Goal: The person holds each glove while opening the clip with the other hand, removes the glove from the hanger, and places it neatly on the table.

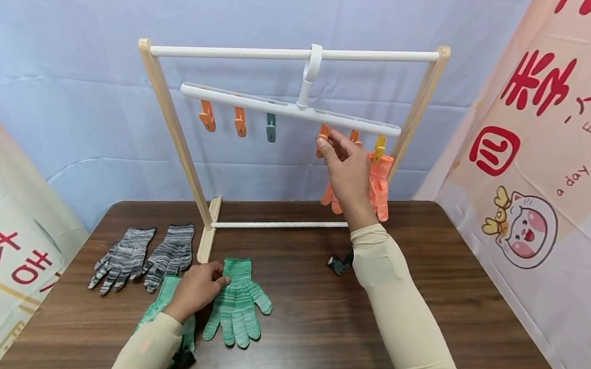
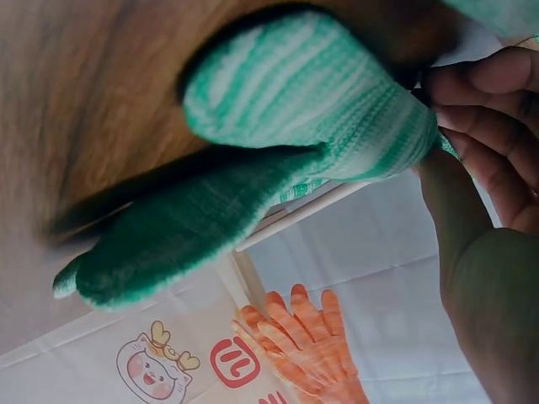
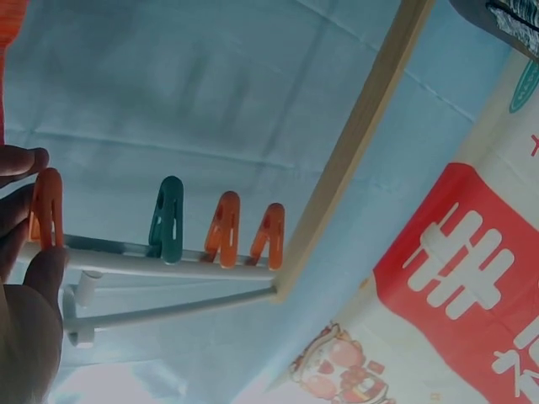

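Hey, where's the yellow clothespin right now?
In the head view, the yellow clothespin hangs at the right end of the white hanger, just right of the right hand, with an orange glove below it.

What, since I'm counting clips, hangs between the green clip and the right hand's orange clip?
Nothing hangs between the green clip and the orange clip in the right hand; the head view shows the bar bare there below the hook.

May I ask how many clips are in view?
6: one orange, another orange, one green on the left; one orange in the right hand; one orange, one yellow further right.
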The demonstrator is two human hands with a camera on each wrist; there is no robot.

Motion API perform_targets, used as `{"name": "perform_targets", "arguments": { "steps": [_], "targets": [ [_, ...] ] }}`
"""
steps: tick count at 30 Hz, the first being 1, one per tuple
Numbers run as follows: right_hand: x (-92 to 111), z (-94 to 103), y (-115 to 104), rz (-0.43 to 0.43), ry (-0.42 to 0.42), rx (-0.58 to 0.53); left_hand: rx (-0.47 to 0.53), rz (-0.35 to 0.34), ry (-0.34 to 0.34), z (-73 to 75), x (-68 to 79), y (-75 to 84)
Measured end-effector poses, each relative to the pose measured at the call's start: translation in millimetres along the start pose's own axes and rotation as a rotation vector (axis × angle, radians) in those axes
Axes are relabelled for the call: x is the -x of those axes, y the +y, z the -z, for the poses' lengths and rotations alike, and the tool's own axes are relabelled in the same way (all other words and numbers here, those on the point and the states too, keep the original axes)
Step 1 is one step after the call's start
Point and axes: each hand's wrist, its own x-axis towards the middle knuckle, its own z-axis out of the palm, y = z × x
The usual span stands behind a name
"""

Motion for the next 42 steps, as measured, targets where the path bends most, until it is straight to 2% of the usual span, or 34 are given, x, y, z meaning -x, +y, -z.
{"name": "perform_targets", "arguments": {
  "steps": [9, 15, 21, 24, 26, 29, 36, 42],
  "targets": [
    [0.5, -0.1, 0.3, 0.031, 0.064, 0.045, -0.137, 0.006, 0.002, 0.5, -2.9, -0.2],
    [1.3, -1.0, 0.5, 0.037, 0.080, 0.053, -0.153, 0.044, 0.012, 4.0, -4.2, -0.7],
    [3.7, 0.2, 2.6, 0.045, 0.054, 0.031, -0.152, 0.084, 0.107, 9.6, -9.8, -1.3],
    [5.2, 1.2, 4.2, 0.038, 0.053, 0.015, -0.131, 0.070, 0.172, 13.2, -14.9, 3.0],
    [6.7, 1.7, 4.1, 0.043, 0.068, 0.009, -0.116, 0.032, 0.208, 15.4, -19.7, 8.9],
    [10.6, 2.6, 1.4, 0.056, 0.098, 0.010, -0.084, -0.031, 0.219, 17.2, -27.8, 21.7],
    [23.8, 5.9, -18.0, 0.086, 0.168, -0.053, -0.001, -0.152, 0.171, 10.1, -51.1, 58.9],
    [26.4, 7.0, -13.6, 0.135, 0.194, -0.102, 0.059, -0.195, 0.131, 2.3, -69.6, 90.4]
  ]
}}
